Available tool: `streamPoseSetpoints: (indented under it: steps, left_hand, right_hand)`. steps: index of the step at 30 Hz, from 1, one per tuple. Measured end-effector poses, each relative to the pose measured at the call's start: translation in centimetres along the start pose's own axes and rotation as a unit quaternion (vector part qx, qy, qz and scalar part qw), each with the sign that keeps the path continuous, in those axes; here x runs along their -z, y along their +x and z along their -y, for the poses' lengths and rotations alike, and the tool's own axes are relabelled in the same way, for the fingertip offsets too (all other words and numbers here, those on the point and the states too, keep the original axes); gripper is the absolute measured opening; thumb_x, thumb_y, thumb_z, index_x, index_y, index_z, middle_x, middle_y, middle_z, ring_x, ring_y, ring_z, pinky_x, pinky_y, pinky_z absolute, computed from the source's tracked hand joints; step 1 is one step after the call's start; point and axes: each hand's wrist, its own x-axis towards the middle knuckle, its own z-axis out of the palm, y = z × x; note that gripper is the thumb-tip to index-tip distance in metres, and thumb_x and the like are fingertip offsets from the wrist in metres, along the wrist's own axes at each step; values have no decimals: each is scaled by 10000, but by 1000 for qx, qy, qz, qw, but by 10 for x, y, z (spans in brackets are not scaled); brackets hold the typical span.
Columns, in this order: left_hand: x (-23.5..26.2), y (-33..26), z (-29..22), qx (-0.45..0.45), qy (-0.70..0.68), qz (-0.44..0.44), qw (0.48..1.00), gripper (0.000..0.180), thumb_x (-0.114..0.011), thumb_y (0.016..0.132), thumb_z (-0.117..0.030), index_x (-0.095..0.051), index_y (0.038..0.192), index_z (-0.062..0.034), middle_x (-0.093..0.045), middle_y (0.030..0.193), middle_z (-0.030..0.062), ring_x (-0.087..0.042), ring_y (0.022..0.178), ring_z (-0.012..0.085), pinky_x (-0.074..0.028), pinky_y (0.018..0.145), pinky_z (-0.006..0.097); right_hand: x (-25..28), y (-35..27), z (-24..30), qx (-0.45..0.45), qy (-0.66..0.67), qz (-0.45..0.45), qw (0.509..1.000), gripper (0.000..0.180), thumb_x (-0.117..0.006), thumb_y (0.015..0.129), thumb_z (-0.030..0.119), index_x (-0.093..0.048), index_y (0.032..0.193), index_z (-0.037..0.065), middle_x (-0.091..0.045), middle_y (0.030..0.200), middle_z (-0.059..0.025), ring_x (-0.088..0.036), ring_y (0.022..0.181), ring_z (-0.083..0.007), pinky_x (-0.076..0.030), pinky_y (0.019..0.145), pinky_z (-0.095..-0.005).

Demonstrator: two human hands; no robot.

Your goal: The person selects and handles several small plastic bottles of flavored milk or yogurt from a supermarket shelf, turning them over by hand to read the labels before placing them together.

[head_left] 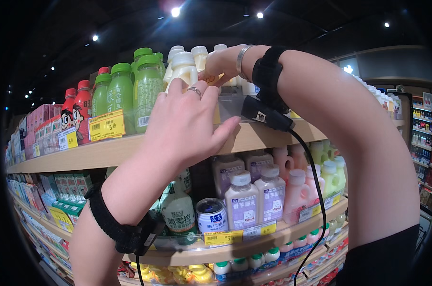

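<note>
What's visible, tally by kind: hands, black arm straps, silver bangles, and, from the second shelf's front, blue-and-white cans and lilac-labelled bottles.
Hands (left hand, right hand): 2
Black arm straps: 2
Silver bangle: 1
Blue-and-white can: 1
Lilac-labelled bottles: 2
Total: 8

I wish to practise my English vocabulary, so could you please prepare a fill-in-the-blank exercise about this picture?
1. One finger of the left hand wears a ____.
2. The right hand is beside pale bottles whose caps are ____.
3. Between the red bottles and the pale bottles stand ____ bottles.
4. The can stands to the ____ of the front purple bottles.

Missing words: ring; white; green; left.
</note>
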Motion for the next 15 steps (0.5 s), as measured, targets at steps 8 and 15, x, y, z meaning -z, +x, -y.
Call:
streamPoseSetpoints:
  steps: [8, 15]
  left_hand:
    - [3, 1, 4, 1, 5, 22, 1000, 393, -544, 748, -323, -517, 982, -8, -552, 944, 144, -452, 909, 345, -376, 802, 414]
    - [0, 0, 3, 1, 14, 13, 1000, 427, -531, 751, -329, -513, 1028, -5, -546, 971, 141, -451, 928, 338, -368, 815, 403]
  right_hand:
    - [3, -9, 3, 34, -6, 16, 999, 287, -606, 769, 233, -558, 976, 40, -539, 1016, -74, -559, 916, -198, -568, 595, -248]
    - [19, 15, 5, 42, 273, -90, 957, 253, -593, 785, 166, -518, 943, -16, -473, 900, -74, -506, 828, -174, -556, 640, -253]
